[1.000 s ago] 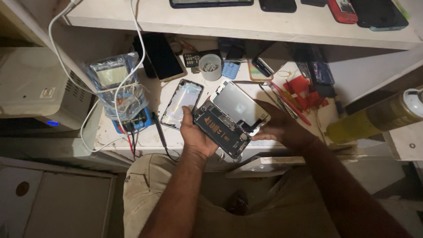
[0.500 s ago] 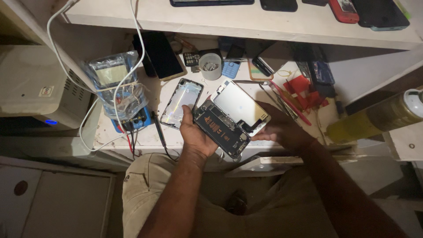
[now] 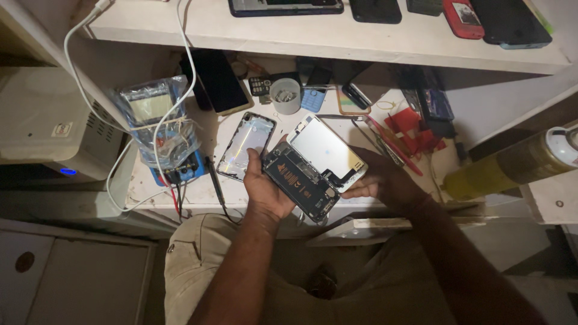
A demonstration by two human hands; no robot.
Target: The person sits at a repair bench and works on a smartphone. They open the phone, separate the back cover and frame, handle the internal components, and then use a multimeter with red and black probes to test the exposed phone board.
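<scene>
Dark opened phone (image 3: pixel 300 182) between hands (image 3: pixel 265 191)

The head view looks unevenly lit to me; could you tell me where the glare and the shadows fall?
Head view: light falls on the white bench; the opened phone's lifted screen panel glares pale, and the loose phone frame shows streaked reflections. The left hand and right hand are dim, and the lap below is in deep shadow.

Little bare white worktop (image 3: pixel 198 180) left of the silver phone back cover (image 3: pixel 247 146). Blocked farther left by a plastic-wrapped multimeter (image 3: pixel 159 129) and white cables (image 3: pixel 120 174). Hemmed behind by a grey cup (image 3: pixel 285 96), overhead by a white shelf (image 3: pixel 337 33), right by red tools (image 3: pixel 409 129).
</scene>
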